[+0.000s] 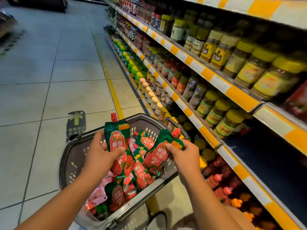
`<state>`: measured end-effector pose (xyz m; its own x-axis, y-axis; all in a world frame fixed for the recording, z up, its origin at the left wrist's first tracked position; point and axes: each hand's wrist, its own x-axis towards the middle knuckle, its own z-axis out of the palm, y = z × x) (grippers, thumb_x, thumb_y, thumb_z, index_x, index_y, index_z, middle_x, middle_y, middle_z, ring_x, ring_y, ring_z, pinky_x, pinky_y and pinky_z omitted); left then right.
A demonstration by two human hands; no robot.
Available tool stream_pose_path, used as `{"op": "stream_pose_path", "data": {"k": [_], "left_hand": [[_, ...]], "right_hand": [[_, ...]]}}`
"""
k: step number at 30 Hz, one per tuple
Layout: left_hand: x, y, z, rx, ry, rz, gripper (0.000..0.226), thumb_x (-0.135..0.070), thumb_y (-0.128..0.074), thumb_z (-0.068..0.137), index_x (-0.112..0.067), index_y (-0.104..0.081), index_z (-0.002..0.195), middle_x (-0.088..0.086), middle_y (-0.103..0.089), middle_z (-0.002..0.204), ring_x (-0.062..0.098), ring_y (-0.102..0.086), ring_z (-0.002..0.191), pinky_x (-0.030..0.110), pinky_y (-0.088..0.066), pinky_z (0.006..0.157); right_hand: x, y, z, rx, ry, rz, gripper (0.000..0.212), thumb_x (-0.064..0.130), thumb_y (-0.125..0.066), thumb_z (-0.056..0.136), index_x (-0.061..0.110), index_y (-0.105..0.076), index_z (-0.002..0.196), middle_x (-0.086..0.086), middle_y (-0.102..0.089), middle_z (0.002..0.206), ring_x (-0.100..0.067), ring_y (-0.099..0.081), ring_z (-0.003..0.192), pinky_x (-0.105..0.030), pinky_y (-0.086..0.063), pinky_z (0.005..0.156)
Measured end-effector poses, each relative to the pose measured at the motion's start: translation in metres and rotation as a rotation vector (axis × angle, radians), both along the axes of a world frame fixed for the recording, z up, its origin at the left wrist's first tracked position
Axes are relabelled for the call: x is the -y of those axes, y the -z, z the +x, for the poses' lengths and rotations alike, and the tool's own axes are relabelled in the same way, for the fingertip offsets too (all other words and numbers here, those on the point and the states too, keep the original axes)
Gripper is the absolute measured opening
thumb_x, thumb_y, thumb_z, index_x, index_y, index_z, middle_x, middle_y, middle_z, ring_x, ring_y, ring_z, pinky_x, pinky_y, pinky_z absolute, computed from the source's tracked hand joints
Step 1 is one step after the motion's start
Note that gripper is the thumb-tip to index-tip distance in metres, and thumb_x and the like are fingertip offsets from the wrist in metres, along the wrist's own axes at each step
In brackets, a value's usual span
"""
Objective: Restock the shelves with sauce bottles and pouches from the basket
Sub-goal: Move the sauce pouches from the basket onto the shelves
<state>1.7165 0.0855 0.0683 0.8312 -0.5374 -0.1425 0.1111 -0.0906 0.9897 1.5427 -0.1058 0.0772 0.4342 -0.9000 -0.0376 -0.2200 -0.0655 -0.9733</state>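
Red-and-green ketchup pouches fill both hands above the grey basket (116, 211) on the tiled floor. The left hand (101, 155) grips one upright pouch (117, 135) by its left edge, thumb across the front. The right hand (182, 155) pinches the tilted pouch (162, 151) near its red spout. More pouches (141, 173) lie heaped in the basket, beside shelves (207, 75) of jars.

We read "番茄沙司" on the left pouch (116, 143); the right pouch (160, 155) added "TOMATO KETCHUP". A floor sticker (76, 124) bore "安全出口 EXIT". One shelf price tag (222, 86) showed "12.00".
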Motion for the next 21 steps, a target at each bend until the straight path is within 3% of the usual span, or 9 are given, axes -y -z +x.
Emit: {"op": "stream_pose_path", "data": {"k": [4, 8, 12, 17, 19, 21], "left_hand": [[0.022, -0.029, -0.037, 0.014, 0.126, -0.055, 0.065, -0.001, -0.085, 0.081, -0.040, -0.053, 0.121, -0.005, -0.080, 0.098, 0.016, -0.079, 0.084, 0.024, -0.060, 0.057], [0.047, -0.053, -0.080, 0.038, 0.265, -0.087, 0.062, -0.001, -0.087, 0.076, -0.040, -0.055, 0.111, -0.004, -0.080, 0.098, 0.019, -0.079, 0.085, 0.032, -0.062, 0.064], [0.072, -0.072, -0.125, 0.100, 0.363, -0.142, 0.063, 0.002, -0.088, 0.073, -0.043, -0.058, 0.105, -0.005, -0.080, 0.095, 0.016, -0.079, 0.081, 0.023, -0.059, 0.057], [0.101, -0.098, -0.188, 0.127, 0.522, -0.234, 0.071, -0.004, -0.090, 0.068, -0.064, -0.063, 0.095, -0.001, -0.081, 0.100, 0.020, -0.079, 0.089, 0.031, -0.063, 0.066], [0.110, -0.105, -0.217, 0.144, 0.593, -0.262, 0.072, -0.010, -0.091, 0.063, -0.072, -0.062, 0.086, -0.005, -0.081, 0.097, 0.016, -0.079, 0.086, 0.028, -0.062, 0.064], [0.119, -0.106, -0.245, 0.174, 0.665, -0.260, 0.073, -0.008, -0.093, 0.065, -0.070, -0.063, 0.091, -0.006, -0.080, 0.099, 0.015, -0.078, 0.087, 0.027, -0.062, 0.065]], "right_hand": [[0.011, -0.044, -0.064, 0.150, 0.099, -0.017, 0.009, 0.027, -0.083, 0.086, 0.032, -0.079, 0.091, 0.002, -0.080, 0.089, -0.017, -0.077, 0.084, -0.041, -0.063, 0.072], [0.016, -0.072, -0.141, 0.267, 0.270, -0.087, 0.017, 0.032, -0.086, 0.079, 0.026, -0.080, 0.093, -0.002, -0.080, 0.086, -0.016, -0.077, 0.076, -0.026, -0.057, 0.056], [0.018, -0.088, -0.216, 0.332, 0.395, -0.109, 0.025, 0.031, -0.086, 0.076, 0.021, -0.080, 0.098, -0.004, -0.080, 0.091, -0.022, -0.078, 0.082, -0.033, -0.060, 0.064], [0.009, -0.099, -0.301, 0.370, 0.520, -0.187, 0.011, 0.019, -0.083, 0.084, 0.022, -0.081, 0.095, -0.003, -0.080, 0.092, -0.021, -0.078, 0.083, -0.024, -0.058, 0.062], [0.005, -0.102, -0.332, 0.380, 0.578, -0.207, 0.011, 0.018, -0.084, 0.083, 0.023, -0.081, 0.093, -0.002, -0.080, 0.091, -0.019, -0.078, 0.082, -0.022, -0.057, 0.060], [0.001, -0.104, -0.361, 0.392, 0.620, -0.222, 0.012, 0.017, -0.084, 0.082, 0.024, -0.082, 0.091, -0.002, -0.080, 0.090, -0.018, -0.078, 0.082, -0.021, -0.056, 0.061]]}}
